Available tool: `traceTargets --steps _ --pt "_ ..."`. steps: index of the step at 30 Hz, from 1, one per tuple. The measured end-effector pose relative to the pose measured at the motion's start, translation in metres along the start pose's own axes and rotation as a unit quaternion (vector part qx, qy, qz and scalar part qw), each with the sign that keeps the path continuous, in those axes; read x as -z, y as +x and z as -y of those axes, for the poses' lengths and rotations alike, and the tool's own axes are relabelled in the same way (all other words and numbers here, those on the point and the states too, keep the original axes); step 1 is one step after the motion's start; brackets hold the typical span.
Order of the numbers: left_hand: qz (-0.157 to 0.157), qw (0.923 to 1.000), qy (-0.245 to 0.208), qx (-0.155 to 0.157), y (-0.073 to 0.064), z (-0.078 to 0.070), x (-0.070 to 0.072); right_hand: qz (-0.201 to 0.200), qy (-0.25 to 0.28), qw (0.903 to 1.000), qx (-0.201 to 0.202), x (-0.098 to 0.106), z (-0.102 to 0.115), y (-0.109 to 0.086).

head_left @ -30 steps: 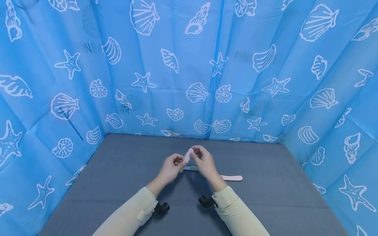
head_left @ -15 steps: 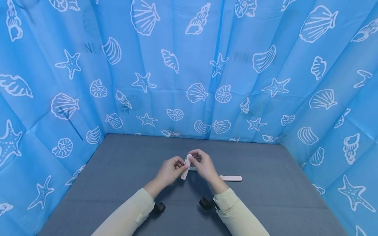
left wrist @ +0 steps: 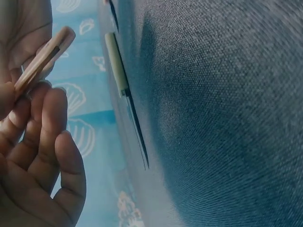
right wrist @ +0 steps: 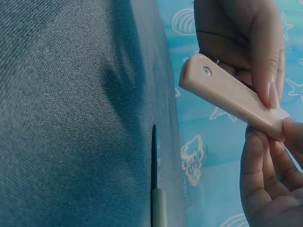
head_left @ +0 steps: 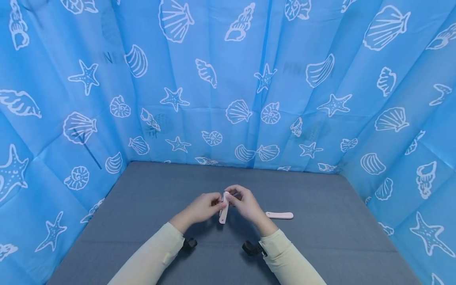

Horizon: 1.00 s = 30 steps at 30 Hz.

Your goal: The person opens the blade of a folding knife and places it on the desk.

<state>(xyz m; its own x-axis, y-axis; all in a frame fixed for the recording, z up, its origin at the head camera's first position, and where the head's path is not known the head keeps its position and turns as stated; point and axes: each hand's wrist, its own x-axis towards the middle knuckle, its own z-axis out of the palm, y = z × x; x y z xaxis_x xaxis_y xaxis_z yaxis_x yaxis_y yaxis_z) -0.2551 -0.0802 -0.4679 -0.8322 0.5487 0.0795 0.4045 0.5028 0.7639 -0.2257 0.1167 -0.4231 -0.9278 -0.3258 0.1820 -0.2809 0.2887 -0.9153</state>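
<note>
A pink-handled folding knife (head_left: 223, 215), folded, with a rivet near one end, is held between both hands above the table. My left hand (head_left: 204, 206) pinches it along the handle with thumb and fingers. At its upper end in the head view, my right hand (head_left: 246, 204) pinches it too. Along its edge the left wrist view shows a dark slot in the folding knife (left wrist: 47, 56). On the table beyond the hands lies a knife with a green handle (left wrist: 116, 64) and its blade out; in the head view the hands mostly hide it.
A second pink-handled piece (head_left: 279, 215) with a rivet at its left end lies right of my right wrist. The grey cloth-covered table (head_left: 160, 182) meets a blue shell-patterned curtain (head_left: 213, 91) at the back and sides.
Both hands have lowered the folding knife toward me, and it stands straighter, rivet end nearest me. The green-handled knife has gone out of sight behind the hands in the head view.
</note>
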Motion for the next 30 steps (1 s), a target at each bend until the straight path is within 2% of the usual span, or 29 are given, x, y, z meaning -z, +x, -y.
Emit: traceTargets --steps 6,10,19,25,30 --pt "0.012 0.9995 -0.027 -0.002 0.000 -0.001 0.000 0.013 0.014 0.9998 0.003 0.002 -0.001 -0.002" --pt "0.008 0.9988 -0.048 -0.004 0.000 0.000 0.000 0.010 0.016 0.9998 -0.004 0.002 -0.004 -0.002" --pt "-0.049 0.9953 -0.084 -0.004 -0.001 0.002 -0.002 -0.042 0.062 0.9968 -0.025 0.003 -0.042 0.009" --pt "-0.103 0.9886 -0.110 -0.002 -0.004 -0.001 0.000 -0.076 0.083 0.9933 -0.025 0.007 -0.048 0.008" --pt "-0.148 0.9800 -0.133 -0.004 -0.005 0.003 -0.002 -0.093 0.108 0.9888 -0.043 0.012 -0.048 0.005"
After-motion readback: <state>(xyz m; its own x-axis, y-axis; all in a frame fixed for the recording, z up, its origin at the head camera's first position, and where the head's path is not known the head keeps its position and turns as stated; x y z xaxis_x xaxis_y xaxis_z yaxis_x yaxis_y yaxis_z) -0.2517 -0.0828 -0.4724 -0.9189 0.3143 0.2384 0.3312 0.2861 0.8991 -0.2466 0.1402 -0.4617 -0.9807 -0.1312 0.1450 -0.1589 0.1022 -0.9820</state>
